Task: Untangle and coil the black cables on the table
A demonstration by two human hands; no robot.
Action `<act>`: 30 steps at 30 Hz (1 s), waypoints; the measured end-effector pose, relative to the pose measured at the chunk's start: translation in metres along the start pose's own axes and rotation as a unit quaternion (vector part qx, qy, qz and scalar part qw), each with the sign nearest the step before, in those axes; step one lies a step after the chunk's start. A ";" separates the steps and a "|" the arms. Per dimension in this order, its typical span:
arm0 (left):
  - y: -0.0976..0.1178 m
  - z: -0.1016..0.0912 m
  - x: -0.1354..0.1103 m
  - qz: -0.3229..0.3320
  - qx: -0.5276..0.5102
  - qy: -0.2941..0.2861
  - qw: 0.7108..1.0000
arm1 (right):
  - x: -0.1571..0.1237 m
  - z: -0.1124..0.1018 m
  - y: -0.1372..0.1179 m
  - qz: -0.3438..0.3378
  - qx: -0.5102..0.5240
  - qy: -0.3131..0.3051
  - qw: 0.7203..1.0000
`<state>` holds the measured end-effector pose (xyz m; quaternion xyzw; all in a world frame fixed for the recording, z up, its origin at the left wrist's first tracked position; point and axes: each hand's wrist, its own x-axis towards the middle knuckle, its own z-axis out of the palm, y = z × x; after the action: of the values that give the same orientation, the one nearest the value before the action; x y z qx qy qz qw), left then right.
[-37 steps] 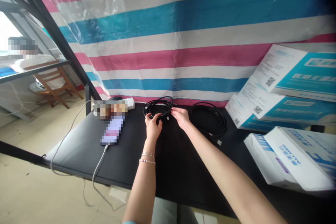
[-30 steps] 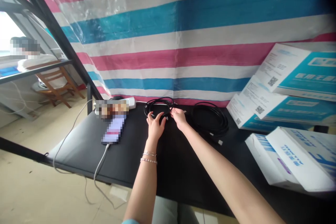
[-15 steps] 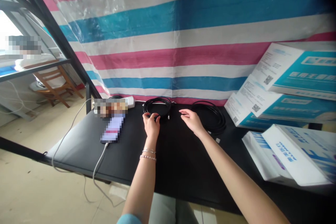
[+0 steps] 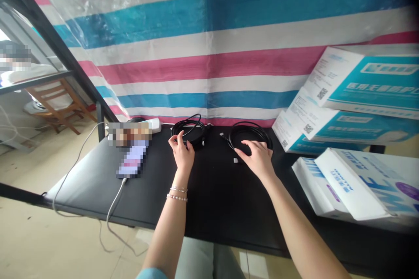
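Fingers of our left hand (image 4: pixel 183 154) are spread, gripping nothing, at the near edge of the left cable (image 4: pixel 198 139); those of our right hand (image 4: pixel 260 161) arch over the right cable (image 4: pixel 250 128), though we cannot tell whether they grip it. We see both on the black worktop (image 4: pixel 222 200) — stacked boxes (image 4: pixel 355 100) to their right, a phone (image 4: pixel 133 157) leftward, a white plug (image 4: pixel 235 160) beside our right thumb.

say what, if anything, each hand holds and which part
Grip cannot be told: left hand is at near side of left cable coil, right hand at right coil.
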<state>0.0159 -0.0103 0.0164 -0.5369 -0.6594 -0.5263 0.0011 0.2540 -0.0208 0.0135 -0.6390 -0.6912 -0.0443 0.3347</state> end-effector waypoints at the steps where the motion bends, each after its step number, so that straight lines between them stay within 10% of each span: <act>1: 0.002 -0.001 -0.001 0.004 -0.008 0.009 1.000 | -0.001 0.000 0.000 -0.002 -0.019 -0.008 1.000; 30: 0.016 0.008 -0.018 0.062 -0.102 -0.056 0.991 | -0.009 0.016 -0.001 0.006 -0.084 -0.024 0.996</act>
<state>0.0399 -0.0199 0.0137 -0.6024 -0.5671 -0.5588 -0.0576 0.2465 -0.0209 -0.0029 -0.6699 -0.6889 -0.0850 0.2635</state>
